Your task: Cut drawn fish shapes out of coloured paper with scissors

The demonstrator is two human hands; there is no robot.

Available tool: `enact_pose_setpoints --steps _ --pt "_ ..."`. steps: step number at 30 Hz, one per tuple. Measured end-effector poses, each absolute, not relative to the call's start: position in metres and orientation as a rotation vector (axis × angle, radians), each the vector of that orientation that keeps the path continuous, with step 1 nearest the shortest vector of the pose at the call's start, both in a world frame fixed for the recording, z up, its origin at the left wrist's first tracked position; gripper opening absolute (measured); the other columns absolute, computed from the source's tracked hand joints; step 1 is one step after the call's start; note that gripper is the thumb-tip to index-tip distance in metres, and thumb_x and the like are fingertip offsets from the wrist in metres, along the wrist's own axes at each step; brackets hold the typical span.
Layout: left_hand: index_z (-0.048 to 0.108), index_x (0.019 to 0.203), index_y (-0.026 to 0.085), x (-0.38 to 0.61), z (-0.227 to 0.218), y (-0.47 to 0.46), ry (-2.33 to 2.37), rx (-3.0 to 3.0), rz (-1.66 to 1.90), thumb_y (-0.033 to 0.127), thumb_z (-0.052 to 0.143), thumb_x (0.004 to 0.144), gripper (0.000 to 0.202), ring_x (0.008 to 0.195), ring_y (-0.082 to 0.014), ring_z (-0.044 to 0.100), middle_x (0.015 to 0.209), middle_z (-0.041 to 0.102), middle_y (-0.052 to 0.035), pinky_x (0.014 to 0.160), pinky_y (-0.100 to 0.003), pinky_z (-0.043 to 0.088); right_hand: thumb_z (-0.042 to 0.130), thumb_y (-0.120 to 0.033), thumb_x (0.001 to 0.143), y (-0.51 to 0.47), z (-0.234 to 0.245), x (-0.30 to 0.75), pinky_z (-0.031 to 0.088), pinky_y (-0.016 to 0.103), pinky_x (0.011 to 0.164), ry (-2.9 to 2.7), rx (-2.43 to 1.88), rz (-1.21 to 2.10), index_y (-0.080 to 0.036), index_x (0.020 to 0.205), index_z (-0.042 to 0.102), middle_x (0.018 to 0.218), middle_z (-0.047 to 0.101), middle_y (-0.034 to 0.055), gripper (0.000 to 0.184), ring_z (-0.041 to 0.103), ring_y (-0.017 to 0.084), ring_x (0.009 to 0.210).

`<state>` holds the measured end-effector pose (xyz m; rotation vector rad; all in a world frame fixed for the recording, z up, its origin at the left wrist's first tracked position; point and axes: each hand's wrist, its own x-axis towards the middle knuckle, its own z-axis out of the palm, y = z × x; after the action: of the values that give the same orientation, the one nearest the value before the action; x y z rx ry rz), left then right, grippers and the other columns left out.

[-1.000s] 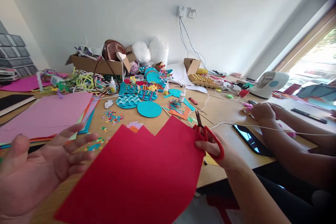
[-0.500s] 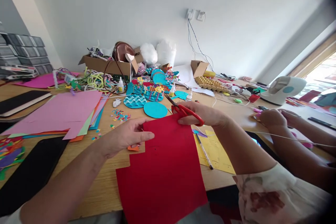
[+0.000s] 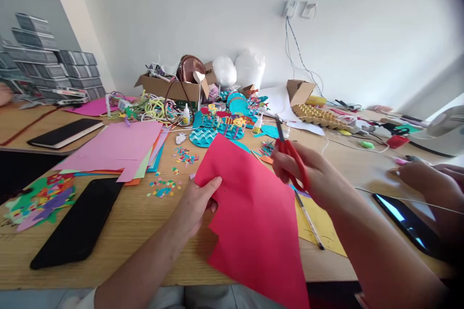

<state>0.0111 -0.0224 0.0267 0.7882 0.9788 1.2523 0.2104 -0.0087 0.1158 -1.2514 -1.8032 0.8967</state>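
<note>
Left hand (image 3: 197,203) now pinches the rotated red paper sheet (image 3: 253,222) at its left edge; right hand (image 3: 315,178) clenches red scissors (image 3: 290,152) just right of sheet.

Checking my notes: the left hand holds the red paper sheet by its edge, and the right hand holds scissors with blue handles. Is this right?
No: in the head view the scissors in the right hand have red handles. The left hand does hold the red paper sheet by its edge.
</note>
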Motion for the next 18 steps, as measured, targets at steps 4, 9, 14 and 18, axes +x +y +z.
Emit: enact_pose_setpoints --steps 4,9,14,18 --pt "0.061 0.087 0.020 0.015 0.023 -0.026 0.925 0.730 1.305 0.035 0.070 0.065 0.029 0.049 -0.0118 0.055 0.062 0.063 0.0041 0.041 -0.021 0.039 0.046 -0.051 0.086 -0.064 0.087 0.212 0.036 0.027 0.049 -1.569 -1.115 1.182 -0.020 0.081 0.055 0.056 0.055 -0.0005 0.033 0.049 0.014 0.050" --pt "0.060 0.084 0.017 0.018 0.021 -0.032 0.930 0.698 1.299 0.032 0.070 0.068 0.024 0.049 -0.0122 0.058 0.066 0.067 0.0011 0.040 -0.021 0.042 0.049 -0.055 0.084 -0.112 0.030 0.184 0.033 0.024 0.044 -1.077 -1.036 1.666 -0.017 0.080 0.056 0.051 0.054 0.0005 0.038 0.044 0.011 0.041" --pt "0.061 0.096 0.017 0.018 0.020 -0.039 0.892 0.646 1.322 0.027 0.069 0.069 0.029 0.071 -0.0202 0.067 0.083 0.072 -0.0039 0.052 -0.026 0.051 0.050 -0.064 0.079 -0.134 -0.004 0.152 0.036 0.025 0.048 -0.840 -0.893 1.965 -0.018 0.083 0.059 0.053 0.054 0.0007 0.047 0.049 0.013 0.046" --pt "0.062 0.097 0.017 0.023 0.021 -0.042 0.918 0.542 1.363 0.021 0.070 0.067 0.031 0.087 -0.0250 0.068 0.088 0.074 -0.0048 0.063 -0.030 0.054 0.054 -0.067 0.074 -0.141 -0.006 0.136 0.038 0.026 0.052 -0.894 -0.836 2.079 -0.017 0.082 0.062 0.056 0.055 0.0011 0.051 0.050 0.013 0.050"
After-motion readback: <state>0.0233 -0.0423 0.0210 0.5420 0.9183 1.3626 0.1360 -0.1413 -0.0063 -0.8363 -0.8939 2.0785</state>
